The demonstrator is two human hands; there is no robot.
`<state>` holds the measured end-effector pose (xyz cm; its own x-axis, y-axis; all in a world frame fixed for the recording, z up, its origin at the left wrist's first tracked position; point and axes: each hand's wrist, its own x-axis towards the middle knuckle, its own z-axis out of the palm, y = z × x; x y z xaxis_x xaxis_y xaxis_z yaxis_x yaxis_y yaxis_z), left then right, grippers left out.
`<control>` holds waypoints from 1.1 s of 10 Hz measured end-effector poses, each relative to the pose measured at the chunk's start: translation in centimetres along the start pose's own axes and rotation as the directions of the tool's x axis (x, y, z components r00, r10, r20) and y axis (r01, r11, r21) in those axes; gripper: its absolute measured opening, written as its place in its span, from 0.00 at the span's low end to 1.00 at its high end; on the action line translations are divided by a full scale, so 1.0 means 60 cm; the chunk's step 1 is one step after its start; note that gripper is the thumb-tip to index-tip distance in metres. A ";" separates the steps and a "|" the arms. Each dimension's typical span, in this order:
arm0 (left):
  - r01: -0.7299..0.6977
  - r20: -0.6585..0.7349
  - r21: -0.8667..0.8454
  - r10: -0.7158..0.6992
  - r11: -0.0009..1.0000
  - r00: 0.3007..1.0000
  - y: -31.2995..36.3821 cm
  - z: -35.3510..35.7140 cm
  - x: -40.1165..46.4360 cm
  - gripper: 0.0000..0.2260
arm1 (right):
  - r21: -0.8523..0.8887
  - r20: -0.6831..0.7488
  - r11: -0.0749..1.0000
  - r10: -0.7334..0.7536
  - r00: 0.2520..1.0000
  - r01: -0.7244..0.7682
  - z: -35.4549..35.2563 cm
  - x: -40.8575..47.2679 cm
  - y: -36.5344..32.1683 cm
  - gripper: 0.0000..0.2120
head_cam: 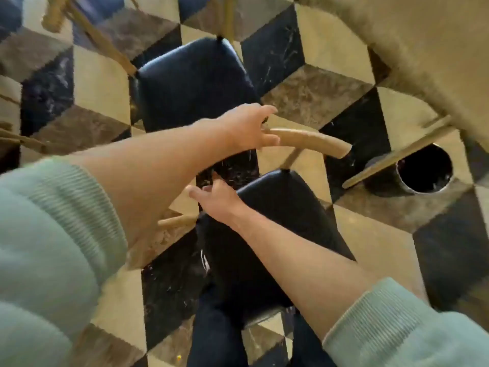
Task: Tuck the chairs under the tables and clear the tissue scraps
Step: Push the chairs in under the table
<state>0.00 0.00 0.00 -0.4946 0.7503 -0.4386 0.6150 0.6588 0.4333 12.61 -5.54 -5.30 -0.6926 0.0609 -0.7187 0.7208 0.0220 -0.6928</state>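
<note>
Two chairs with black padded seats and tan wooden frames stand on the chequered floor. The near chair's seat (285,223) is right below me, and its curved back rail (312,141) runs across the middle. My left hand (246,128) reaches over to the rail's inner end, fingers spread above it and thumb along its underside. My right hand (217,200) is at the far left corner of the near seat with its fingers curled; what they touch is hidden. The far chair's seat (190,86) lies beyond my left hand. No tissue scraps show.
A table under a beige cloth (423,49) fills the upper right. Beneath its edge stands a round black bin (423,170), crossed by a tan wooden bar (397,154). More tan chair frames (87,30) are at the upper left. My dark-trousered legs (217,327) are at the bottom.
</note>
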 end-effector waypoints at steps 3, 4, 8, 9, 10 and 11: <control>-0.188 0.270 -0.218 0.244 0.958 0.931 -0.051 -0.003 0.061 0.10 | 0.466 -0.127 0.884 0.025 0.992 0.038 0.191 0.060 -0.027 0.26; -0.148 0.220 -0.247 0.204 0.958 0.954 -0.086 -0.029 0.056 0.10 | 0.481 -0.047 0.877 0.027 0.999 -0.001 0.197 0.067 -0.041 0.37; 0.176 0.007 -0.545 -0.206 0.819 0.979 -0.205 -0.049 0.009 0.14 | 0.160 0.111 0.979 0.107 0.988 -0.124 0.125 -0.013 0.009 0.50; 0.206 -0.035 -0.617 -0.288 0.760 0.957 -0.183 -0.028 0.007 0.16 | 0.128 0.118 0.984 0.107 0.987 -0.122 0.053 -0.045 0.043 0.48; 0.240 -0.088 -0.654 -0.387 0.717 0.918 -0.160 -0.010 0.005 0.18 | -0.044 0.113 0.990 0.135 0.984 -0.130 -0.027 -0.066 0.058 0.47; 0.307 -0.082 -0.732 -0.526 0.608 0.846 -0.142 0.005 0.007 0.19 | -0.282 0.112 0.950 0.172 0.979 -0.135 -0.110 -0.075 0.055 0.45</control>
<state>-5.28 -5.31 -4.15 -0.7924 0.2929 -0.5351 -0.2280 0.6714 0.7051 18.28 0.83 -3.93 -0.5566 -0.0480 -0.8294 0.7857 0.2942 -0.5442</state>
